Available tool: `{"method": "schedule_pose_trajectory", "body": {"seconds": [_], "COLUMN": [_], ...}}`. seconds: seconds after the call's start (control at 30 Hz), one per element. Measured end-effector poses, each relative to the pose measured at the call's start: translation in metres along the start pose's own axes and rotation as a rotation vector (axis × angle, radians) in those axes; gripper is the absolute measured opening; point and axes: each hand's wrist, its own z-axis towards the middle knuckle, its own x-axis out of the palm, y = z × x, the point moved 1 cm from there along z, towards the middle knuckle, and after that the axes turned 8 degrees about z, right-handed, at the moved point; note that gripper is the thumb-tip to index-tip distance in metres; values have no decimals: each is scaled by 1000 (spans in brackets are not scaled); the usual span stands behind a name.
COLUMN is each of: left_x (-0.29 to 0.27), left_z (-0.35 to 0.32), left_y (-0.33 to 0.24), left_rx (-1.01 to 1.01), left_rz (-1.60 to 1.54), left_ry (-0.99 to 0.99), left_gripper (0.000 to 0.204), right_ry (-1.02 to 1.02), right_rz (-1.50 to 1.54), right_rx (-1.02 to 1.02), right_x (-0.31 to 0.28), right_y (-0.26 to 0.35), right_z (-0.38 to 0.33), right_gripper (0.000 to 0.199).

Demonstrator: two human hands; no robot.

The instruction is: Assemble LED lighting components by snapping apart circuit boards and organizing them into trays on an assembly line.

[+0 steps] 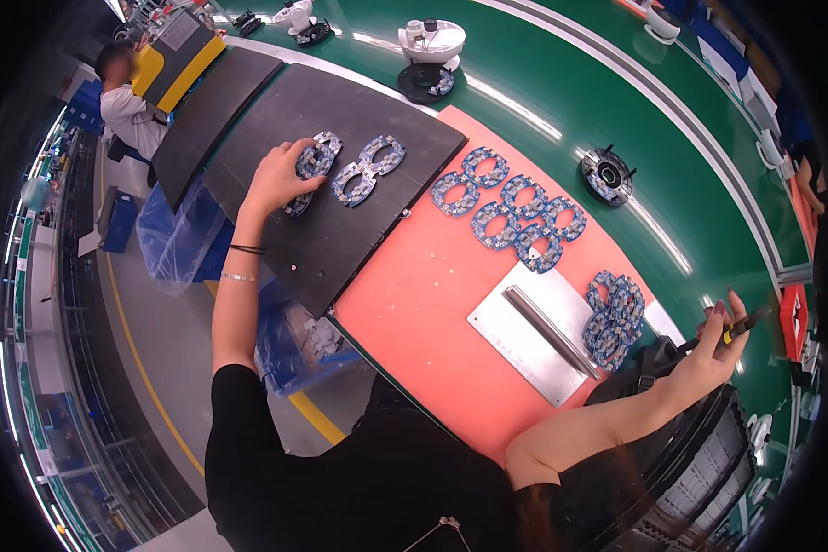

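Observation:
My left hand [283,175] is over the dark mat, fingers curled around the edge of a blue figure-eight circuit board [322,152] that lies partly hidden under it. Beside it is another figure-eight circuit board [369,171], flat on the mat. Out to the right, beyond the pink mat's edge, my right hand [716,339] is closed on a slim black-and-yellow tool [734,332]; its exact kind is unclear. Nearest that hand is a stack of circuit boards [615,317]. More boards [511,210] lie joined or touching at the pink mat's far edge.
A metal plate with a dark bar [550,331] sits on the pink mat [400,304], with tiny bits scattered nearby. Behind runs a green conveyor [524,74] carrying a round black part [606,175] and white housings [431,41]. Black crates stand at lower right; a person works at far left.

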Motion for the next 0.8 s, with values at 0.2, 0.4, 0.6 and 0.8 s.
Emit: {"method": "schedule_pose_trajectory", "body": {"seconds": [0.2,0.4,0.6,0.8], "left_x": [-36,-9,24,-108], "left_z": [-8,20,53,10], "left_y": [14,96,126,-212], "left_rx": [-64,-126,-39,342], "left_rz": [-278,-256,-170,-759], "left_ry": [-200,30,69,98], "left_gripper": [65,66,68,49], "right_ry": [-35,-29,-66,-136], "right_rz": [-39,31,71,119], "right_rx": [-15,17,-5,-16], "right_x": [-7,-8,-8,-18], "right_y": [-2,-4,4,8], "right_z": [0,0,2,4], "right_gripper": [26,26,26,23]}}
